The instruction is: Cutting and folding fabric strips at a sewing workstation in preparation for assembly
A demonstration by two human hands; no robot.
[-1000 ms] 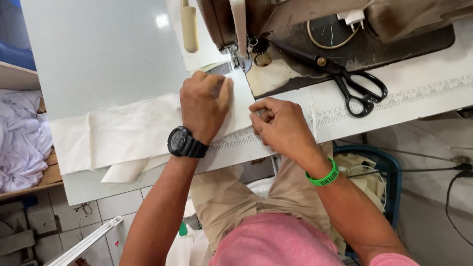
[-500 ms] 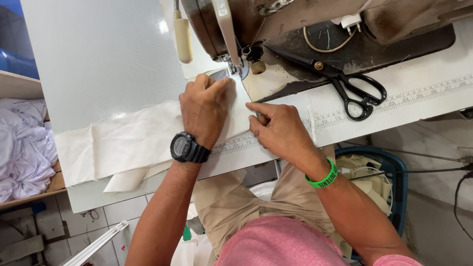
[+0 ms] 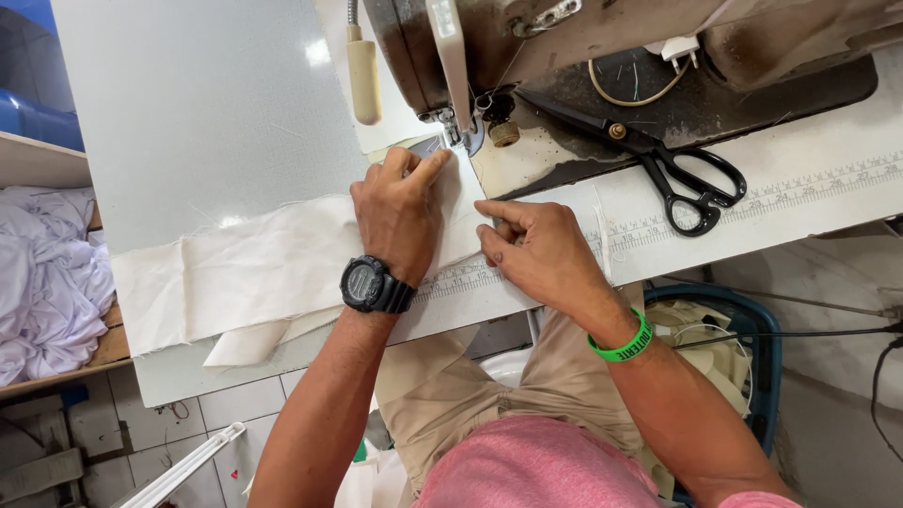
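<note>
Head view, taking the sewing machine [image 3: 583, 47] as your landmark: your left hand [image 3: 400, 216] lies flat and unclenched on the cream cloth [image 3: 254, 268], fingertips just short of the needle foot [image 3: 456, 127], pinning the strip to the table [image 3: 207, 122]. Your right hand [image 3: 541, 249] sits just right of it, loosely curled, index finger stretched along the cloth's edge — pressing, not gripping. Against half a second ago both hands sit slightly nearer the foot, so the cloth looks to be feeding under the needle. The cloth trails leftward from the machine across the table, its tail folded over the near edge. Black scissors [image 3: 677, 174] rest on the machine bed to the right, well apart from your hands. A white cloth heap [image 3: 42, 273] lies far left. Hard to read — the needle itself behind the foot, and the machine's upper body, cut off by the frame.
</note>
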